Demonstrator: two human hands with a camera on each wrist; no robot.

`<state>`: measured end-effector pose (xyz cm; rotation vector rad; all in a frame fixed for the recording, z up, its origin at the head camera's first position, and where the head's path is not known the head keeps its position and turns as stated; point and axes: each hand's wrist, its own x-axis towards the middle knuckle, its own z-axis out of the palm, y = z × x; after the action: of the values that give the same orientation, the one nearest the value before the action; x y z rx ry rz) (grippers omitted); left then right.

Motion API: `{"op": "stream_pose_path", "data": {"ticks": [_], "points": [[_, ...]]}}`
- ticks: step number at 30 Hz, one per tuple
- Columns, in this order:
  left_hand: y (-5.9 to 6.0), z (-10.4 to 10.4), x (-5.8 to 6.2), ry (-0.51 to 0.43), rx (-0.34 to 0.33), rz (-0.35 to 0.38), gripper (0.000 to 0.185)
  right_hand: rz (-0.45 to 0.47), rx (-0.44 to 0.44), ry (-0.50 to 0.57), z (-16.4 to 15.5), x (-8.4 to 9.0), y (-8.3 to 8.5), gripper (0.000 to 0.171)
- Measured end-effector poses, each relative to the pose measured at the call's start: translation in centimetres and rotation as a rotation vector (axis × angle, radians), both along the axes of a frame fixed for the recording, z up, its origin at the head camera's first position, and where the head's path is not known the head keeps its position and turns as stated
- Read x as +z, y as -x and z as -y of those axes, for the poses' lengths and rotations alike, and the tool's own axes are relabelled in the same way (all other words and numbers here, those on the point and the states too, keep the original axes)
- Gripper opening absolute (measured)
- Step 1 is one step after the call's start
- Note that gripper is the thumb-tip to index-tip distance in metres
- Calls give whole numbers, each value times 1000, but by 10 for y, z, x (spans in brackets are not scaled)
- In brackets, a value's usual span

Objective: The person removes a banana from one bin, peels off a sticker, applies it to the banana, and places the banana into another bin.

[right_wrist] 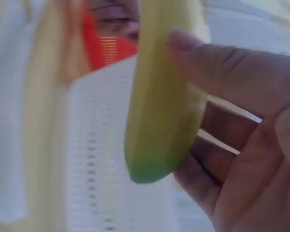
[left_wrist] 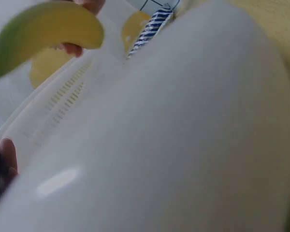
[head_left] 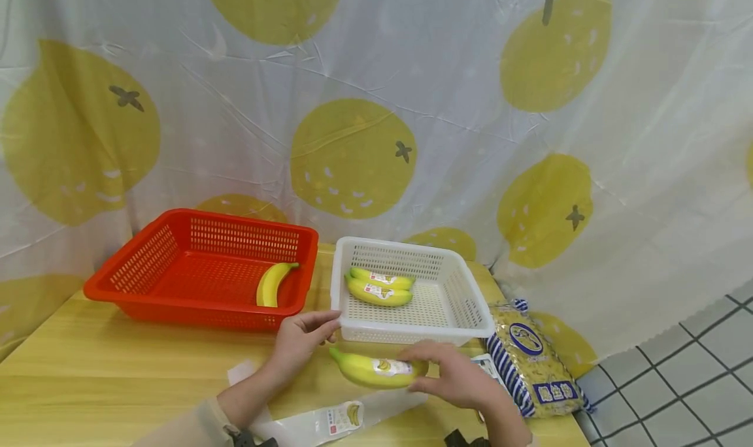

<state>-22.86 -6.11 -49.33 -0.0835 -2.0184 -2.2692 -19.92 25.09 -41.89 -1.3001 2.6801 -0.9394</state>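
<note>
My right hand (head_left: pixel 455 375) grips a yellow banana (head_left: pixel 367 370) by one end, thumb on the near side, as the right wrist view shows. On its side is a white sticker with a banana picture. The banana lies level in front of the white basket (head_left: pixel 406 334). Close to its other, greenish tip is my left hand (head_left: pixel 302 342), fingers bent and thumb near the forefinger, nothing visible between them. That hand overlaps the basket's front left corner. Two stickered bananas (head_left: pixel 379 290) rest inside the white basket. A plain banana (head_left: pixel 273 285) sits in the red basket (head_left: pixel 200 310).
A strip of label backing (head_left: pixel 300 427) with one banana sticker (head_left: pixel 346 417) lies on the wooden table (head_left: pixel 147 381) below my hands. To the right is a bag of noodles (head_left: pixel 532 362) with blue-striped edges. A lemon-print curtain (head_left: pixel 447 172) hangs behind the baskets.
</note>
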Motion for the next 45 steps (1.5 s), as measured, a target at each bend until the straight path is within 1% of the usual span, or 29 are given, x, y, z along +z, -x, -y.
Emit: {"op": "stream_pose_path", "data": {"ticks": [1,2,5,6,8,10,13,15,19,21,24,27,31,35,41,45], "points": [[0,0,-1,-4,4,-8,31,3,-9,28,-3,9,3,42],[1,-1,-2,-6,10,-17,31,-13,-24,53,-4,18,7,43],[1,-1,-4,-12,24,-41,29,-117,-125,82,-3,36,27,45],[1,0,-4,-10,28,-50,30,-142,-176,62,-1,39,35,45],[1,0,-5,-14,33,-58,31,-178,-231,15,7,44,51,45],[1,0,-6,-23,34,-58,32,-161,-257,-68,16,46,68,43],[1,-2,-7,-36,27,-48,33,-101,-245,-213,30,48,89,41],[0,-3,-8,-46,18,-43,32,-65,-222,-294,38,49,101,40],[1,-3,-10,-57,10,-38,30,-37,-182,-409,52,52,122,36],[1,-3,-11,-54,11,-35,29,-13,-166,-445,57,52,129,35],[0,-3,-12,-51,13,-35,29,14,-150,-494,63,49,137,34],[0,-3,-11,-49,12,-39,30,43,-145,-501,68,46,141,32],[0,-3,-10,-51,4,-45,31,75,-174,-500,69,38,143,33],[0,-4,-10,-60,3,-46,33,92,-198,-509,66,26,145,31],[0,-3,-9,-64,8,-49,32,67,-181,-520,63,9,148,23],[0,-3,-9,-67,2,-53,33,24,-175,-542,63,2,149,21]]}}
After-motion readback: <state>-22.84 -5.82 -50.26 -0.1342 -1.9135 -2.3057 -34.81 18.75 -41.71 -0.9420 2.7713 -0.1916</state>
